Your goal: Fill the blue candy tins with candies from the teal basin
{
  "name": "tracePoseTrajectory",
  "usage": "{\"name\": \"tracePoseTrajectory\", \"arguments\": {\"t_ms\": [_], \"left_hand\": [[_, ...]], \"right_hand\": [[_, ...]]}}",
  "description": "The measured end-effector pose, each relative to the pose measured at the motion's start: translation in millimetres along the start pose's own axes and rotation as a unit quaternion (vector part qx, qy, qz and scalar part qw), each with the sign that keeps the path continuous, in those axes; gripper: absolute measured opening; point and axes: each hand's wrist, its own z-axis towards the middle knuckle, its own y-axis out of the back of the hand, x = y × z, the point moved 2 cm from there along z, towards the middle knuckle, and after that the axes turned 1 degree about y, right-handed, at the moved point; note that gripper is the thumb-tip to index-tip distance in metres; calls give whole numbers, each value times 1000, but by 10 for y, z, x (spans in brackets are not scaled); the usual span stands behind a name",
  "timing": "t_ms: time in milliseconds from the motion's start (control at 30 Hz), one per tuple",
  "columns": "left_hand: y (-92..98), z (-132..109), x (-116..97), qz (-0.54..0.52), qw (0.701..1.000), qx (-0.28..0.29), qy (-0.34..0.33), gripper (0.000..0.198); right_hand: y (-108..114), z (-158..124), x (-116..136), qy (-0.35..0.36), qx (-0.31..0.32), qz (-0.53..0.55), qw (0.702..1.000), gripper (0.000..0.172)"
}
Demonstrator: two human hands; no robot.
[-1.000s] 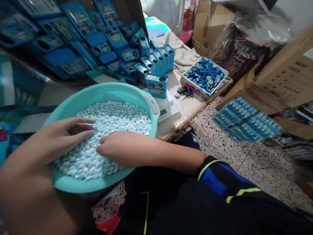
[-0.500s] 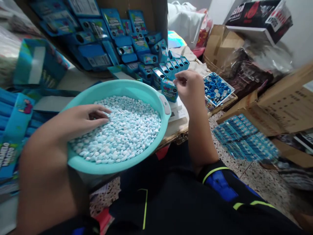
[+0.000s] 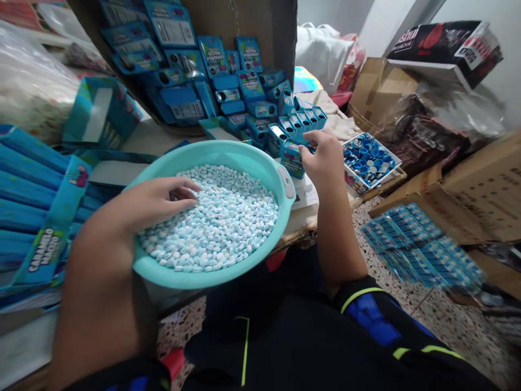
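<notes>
A turquoise plastic bowl [image 3: 191,279] holds a broad heap of pale blue and white candies [image 3: 228,217]. Over the left side of the heap rests my left hand [image 3: 171,201], its fingers loosely stretched and the thumb apart, touching the candies. Just beyond the bowl's right handle, a small blue candy box [image 3: 292,158] stands upright on a white scale [image 3: 303,187], which is partly hidden. Beside that box's upper right edge is my right hand [image 3: 323,155], with thumb and index finger slightly apart. No object shows between them.
Behind the bowl, a large cardboard box [image 3: 268,32] contains many blue candy boxes [image 3: 250,84]. A row of small boxes [image 3: 301,122] stands near my right hand. To the right is a tray of blue and silver caps [image 3: 370,157]. Blue display cartons [image 3: 44,244] lie at left.
The view has shifted, so everything sits lower and farther right. My right thumb and index finger have parted from a pinch beside the small box. My left hand stays on the candies.
</notes>
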Motion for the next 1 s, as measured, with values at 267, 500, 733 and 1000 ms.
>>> {"name": "tracePoseTrajectory", "arguments": {"t_ms": [267, 500, 733, 1000], "left_hand": [[-14, 72, 69, -9, 1000, -6, 3, 74], [19, 74, 11, -15, 999, -16, 30, 85], [-2, 95, 1, -3, 999, -18, 36, 85], [48, 12, -129, 12, 999, -12, 45, 84]], "right_hand": [[-48, -831, 1266, 205, 197, 82, 955, 33], [-193, -1085, 1534, 294, 450, 40, 842, 33], [-202, -1078, 1508, 326, 416, 51, 848, 25], [-220, -1082, 1490, 348, 410, 63, 841, 25]]}}
